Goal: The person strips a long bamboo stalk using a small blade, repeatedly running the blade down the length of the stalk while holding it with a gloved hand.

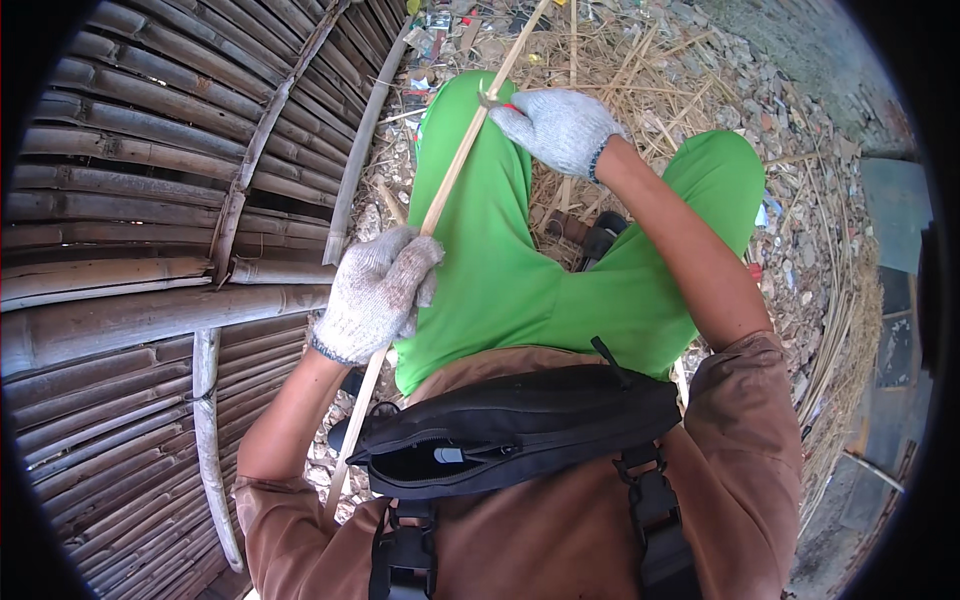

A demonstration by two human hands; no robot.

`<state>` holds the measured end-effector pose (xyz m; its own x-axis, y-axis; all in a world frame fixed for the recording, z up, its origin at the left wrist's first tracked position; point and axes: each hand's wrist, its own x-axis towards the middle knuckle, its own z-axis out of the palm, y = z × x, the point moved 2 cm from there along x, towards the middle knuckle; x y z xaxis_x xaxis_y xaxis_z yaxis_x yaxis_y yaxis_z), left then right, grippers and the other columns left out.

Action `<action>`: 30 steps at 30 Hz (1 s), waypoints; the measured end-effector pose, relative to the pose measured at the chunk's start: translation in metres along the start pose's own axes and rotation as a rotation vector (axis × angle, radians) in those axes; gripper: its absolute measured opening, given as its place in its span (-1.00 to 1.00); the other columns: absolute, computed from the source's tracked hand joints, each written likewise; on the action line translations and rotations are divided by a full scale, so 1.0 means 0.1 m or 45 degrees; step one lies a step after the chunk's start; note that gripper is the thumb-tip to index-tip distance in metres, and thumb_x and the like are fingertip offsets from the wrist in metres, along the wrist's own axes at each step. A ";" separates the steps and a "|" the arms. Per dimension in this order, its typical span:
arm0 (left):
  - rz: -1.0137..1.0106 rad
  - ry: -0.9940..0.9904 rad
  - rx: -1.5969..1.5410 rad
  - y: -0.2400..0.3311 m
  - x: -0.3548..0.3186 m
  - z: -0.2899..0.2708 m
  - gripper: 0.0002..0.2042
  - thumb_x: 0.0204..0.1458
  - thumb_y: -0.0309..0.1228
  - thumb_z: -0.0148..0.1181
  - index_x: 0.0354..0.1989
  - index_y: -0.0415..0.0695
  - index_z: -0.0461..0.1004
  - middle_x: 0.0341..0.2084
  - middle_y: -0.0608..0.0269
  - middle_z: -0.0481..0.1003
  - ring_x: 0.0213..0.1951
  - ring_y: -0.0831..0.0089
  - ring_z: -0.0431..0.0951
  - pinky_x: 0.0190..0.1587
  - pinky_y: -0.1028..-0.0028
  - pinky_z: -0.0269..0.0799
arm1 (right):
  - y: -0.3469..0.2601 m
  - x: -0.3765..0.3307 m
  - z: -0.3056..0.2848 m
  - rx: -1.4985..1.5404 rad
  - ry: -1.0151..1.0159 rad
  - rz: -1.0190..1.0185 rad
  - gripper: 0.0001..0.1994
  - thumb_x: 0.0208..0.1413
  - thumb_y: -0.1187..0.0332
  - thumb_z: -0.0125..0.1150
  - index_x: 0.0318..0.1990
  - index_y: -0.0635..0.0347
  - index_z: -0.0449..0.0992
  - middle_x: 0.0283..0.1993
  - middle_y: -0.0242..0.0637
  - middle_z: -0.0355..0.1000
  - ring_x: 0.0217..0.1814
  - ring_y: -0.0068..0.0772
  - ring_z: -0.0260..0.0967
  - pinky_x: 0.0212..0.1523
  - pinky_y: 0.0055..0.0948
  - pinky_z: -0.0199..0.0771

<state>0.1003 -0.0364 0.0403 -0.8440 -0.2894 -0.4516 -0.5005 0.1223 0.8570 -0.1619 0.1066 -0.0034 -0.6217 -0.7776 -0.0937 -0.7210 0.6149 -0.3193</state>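
A long pale bamboo strip (461,175) runs slantwise from the top of the view, over my left thigh and down past my left side. My left hand (375,290), in a grey-white knit glove, is closed around its lower part. Farther up, my right hand (567,132), gloved alike, is closed on a small metal tool with a red handle (509,106). The tool's metal end touches the strip; most of its handle is hidden in the glove, so its exact kind is unclear. Bright green trousers (500,300) cover my bent, spread legs beneath both hands.
A slatted bamboo wall (140,190) stands close on my left, with a pole (370,140) along its edge. Straw and thin strips (650,80) litter the stony ground ahead and right. A black bag (520,425) sits across my front, partly unzipped. Grey panels (890,220) stand far right.
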 end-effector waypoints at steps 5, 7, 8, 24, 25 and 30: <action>-0.159 -0.048 -0.055 -0.22 -0.47 -0.17 -0.74 0.44 -0.27 0.13 -0.13 -0.24 0.56 -0.65 0.35 0.47 -0.73 0.62 0.39 -0.68 0.55 0.25 | 0.19 0.03 0.04 0.020 0.037 0.086 -0.31 0.43 -0.31 -0.20 -0.10 0.12 0.68 -0.02 0.10 0.65 0.07 0.23 0.61 0.14 0.15 0.57; -0.104 -0.029 -0.071 -0.35 -0.63 -0.21 -0.76 0.44 -0.31 0.13 -0.13 -0.27 0.56 -0.66 0.35 0.46 -0.73 0.64 0.37 -0.67 0.56 0.24 | 0.19 0.01 0.08 0.033 0.044 0.085 -0.31 0.43 -0.31 -0.20 -0.09 0.13 0.68 -0.02 0.10 0.65 0.06 0.24 0.61 0.14 0.15 0.57; -0.099 -0.020 -0.072 -0.39 -0.63 -0.22 -0.76 0.44 -0.31 0.13 -0.13 -0.27 0.56 -0.66 0.35 0.46 -0.73 0.64 0.37 -0.67 0.56 0.24 | 0.15 0.02 0.08 0.043 0.083 0.050 -0.30 0.45 -0.31 -0.20 -0.10 0.14 0.68 -0.07 0.12 0.64 0.02 0.26 0.60 0.08 0.15 0.57; 0.043 -0.375 -0.773 0.06 1.15 0.11 -0.76 0.44 -0.30 0.08 -0.13 -0.24 0.55 -0.70 0.48 0.38 -0.83 0.61 0.25 -0.76 0.52 0.14 | -0.07 -0.09 0.01 0.060 0.006 -0.064 -0.45 0.43 -0.19 -0.09 -0.09 0.08 0.65 -0.08 0.06 0.65 -0.01 0.21 0.62 0.06 0.16 0.58; 0.003 -0.341 -0.771 0.06 1.14 0.12 -0.75 0.44 -0.29 0.08 -0.13 -0.24 0.55 -0.71 0.47 0.37 -0.83 0.60 0.25 -0.76 0.52 0.14 | -0.06 -0.09 0.02 0.056 0.028 -0.066 -0.46 0.43 -0.18 -0.07 -0.10 0.08 0.65 -0.09 0.06 0.65 -0.02 0.21 0.61 0.05 0.16 0.58; 0.049 -0.323 -0.694 -0.04 0.98 0.06 -0.74 0.45 -0.30 0.08 -0.13 -0.27 0.54 -0.71 0.44 0.36 -0.83 0.60 0.26 -0.75 0.52 0.15 | -0.01 -0.07 0.13 0.052 0.041 -0.063 -0.43 0.43 -0.20 -0.08 -0.19 0.12 0.63 -0.13 0.04 0.65 -0.04 0.20 0.61 0.02 0.15 0.58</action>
<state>0.0185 -0.0591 -0.0090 -0.9128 -0.0509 -0.4051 -0.3540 -0.3956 0.8475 -0.1533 0.1096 -0.0152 -0.5957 -0.8019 -0.0468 -0.7383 0.5695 -0.3614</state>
